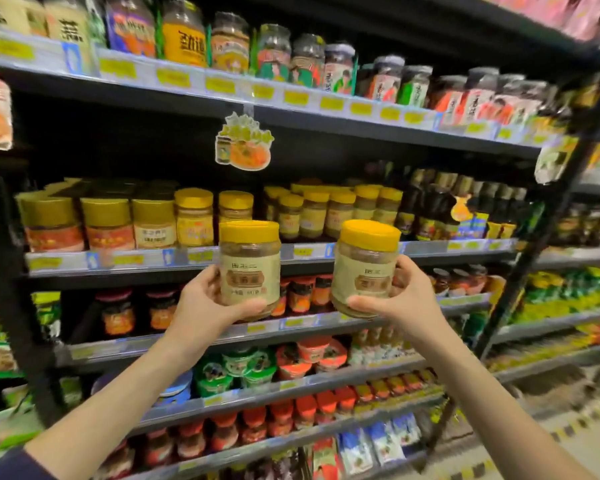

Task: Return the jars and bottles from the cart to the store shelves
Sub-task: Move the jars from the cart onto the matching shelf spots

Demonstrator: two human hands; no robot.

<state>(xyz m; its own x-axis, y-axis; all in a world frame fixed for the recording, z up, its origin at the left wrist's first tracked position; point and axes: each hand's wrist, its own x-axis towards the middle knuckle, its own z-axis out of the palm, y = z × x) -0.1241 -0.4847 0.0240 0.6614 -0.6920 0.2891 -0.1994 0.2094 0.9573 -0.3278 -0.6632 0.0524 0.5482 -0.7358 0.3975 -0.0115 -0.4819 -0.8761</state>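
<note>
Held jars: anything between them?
No: left jar and right jar are apart; head view shows only the shelf edge and red-lidded jars behind the gap.

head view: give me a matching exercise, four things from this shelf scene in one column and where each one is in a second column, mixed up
Column one:
1 left jar
2 dark bottles
3 paper tag
4 green bowls

Column two:
a hangs from the edge of the upper shelf
b gripped by the left hand, in front of the shelves
c on a lower shelf, beside red bowls
d on a shelf, right of the yellow-lidded jars

Pairs: 1-b, 2-d, 3-a, 4-c
</note>
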